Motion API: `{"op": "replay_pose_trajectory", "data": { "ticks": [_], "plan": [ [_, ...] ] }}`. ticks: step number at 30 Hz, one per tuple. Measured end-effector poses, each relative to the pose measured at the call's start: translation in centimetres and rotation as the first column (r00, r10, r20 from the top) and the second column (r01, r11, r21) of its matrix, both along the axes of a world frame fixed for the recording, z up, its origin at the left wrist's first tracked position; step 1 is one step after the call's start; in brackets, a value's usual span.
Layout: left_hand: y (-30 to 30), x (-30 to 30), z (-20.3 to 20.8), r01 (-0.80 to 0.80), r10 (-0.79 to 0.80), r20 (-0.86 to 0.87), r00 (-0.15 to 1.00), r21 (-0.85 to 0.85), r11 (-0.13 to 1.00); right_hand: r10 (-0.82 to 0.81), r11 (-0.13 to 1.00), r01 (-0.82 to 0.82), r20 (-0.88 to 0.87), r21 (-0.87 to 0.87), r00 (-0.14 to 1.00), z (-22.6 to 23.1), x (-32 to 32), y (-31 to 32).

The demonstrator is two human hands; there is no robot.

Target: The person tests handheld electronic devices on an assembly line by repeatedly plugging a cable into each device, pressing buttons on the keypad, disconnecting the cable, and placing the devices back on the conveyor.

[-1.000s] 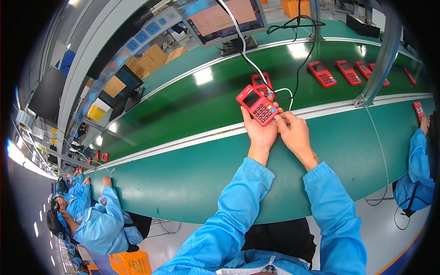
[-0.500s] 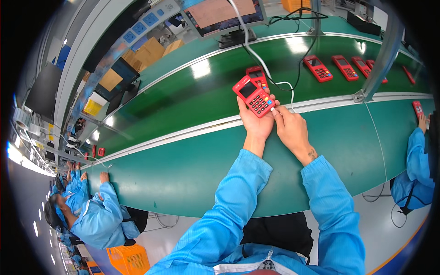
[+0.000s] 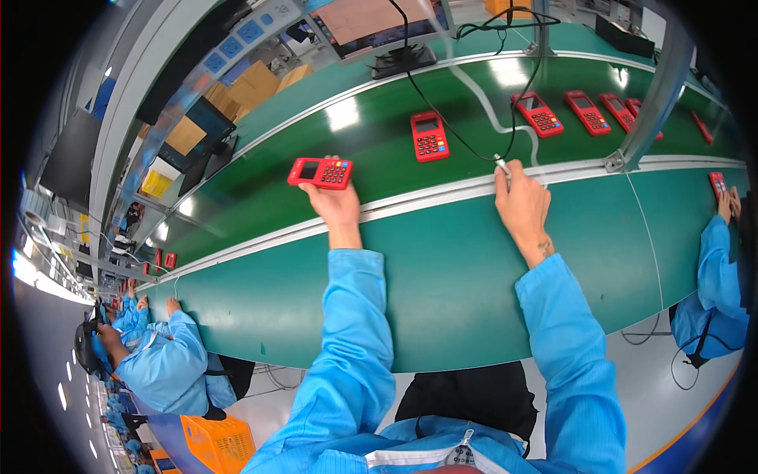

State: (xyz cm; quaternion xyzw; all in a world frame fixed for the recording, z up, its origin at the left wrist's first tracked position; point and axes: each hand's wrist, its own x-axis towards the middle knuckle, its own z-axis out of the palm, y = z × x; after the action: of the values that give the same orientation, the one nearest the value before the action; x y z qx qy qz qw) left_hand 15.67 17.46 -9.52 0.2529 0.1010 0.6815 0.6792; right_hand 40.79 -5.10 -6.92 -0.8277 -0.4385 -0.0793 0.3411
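Head cam: L hand (image 3: 338, 205) gripping red keypad terminal (image 3: 320, 173) over grn belt (image 3: 379, 146); R hand (image 3: 523, 204) pinching cable end (image 3: 500, 161).

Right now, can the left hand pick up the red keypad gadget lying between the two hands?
Probably not easily: the left hand seems near the lying gadget, but it's busy holding another red gadget.

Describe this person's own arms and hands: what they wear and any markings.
The left sleeve and right sleeve are long and bright blue, with fine lines in the fabric, ending at the wrists. The left hand and right hand wear no gloves. A small dark marking shows by the right wrist.
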Motion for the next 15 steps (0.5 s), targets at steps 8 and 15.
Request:
{"op": "replay_pose_trajectory", "data": {
  "ticks": [8, 15],
  "plan": [
    [3.7, -2.8, -0.3, -0.306, 0.285, -0.134, 0.949, -0.178, 0.935, -0.236, 0.97, 0.241, 0.23, 0.005, 0.944, -1.1, 8.5, 3.2],
    [1.7, -0.4, 1.2, -0.679, 0.51, -0.605, 0.611, -0.069, 0.731, -0.276, 0.942, 0.305, 0.192, -0.139, 0.942, -1.2, 12.9, 5.3]
  ]
}}
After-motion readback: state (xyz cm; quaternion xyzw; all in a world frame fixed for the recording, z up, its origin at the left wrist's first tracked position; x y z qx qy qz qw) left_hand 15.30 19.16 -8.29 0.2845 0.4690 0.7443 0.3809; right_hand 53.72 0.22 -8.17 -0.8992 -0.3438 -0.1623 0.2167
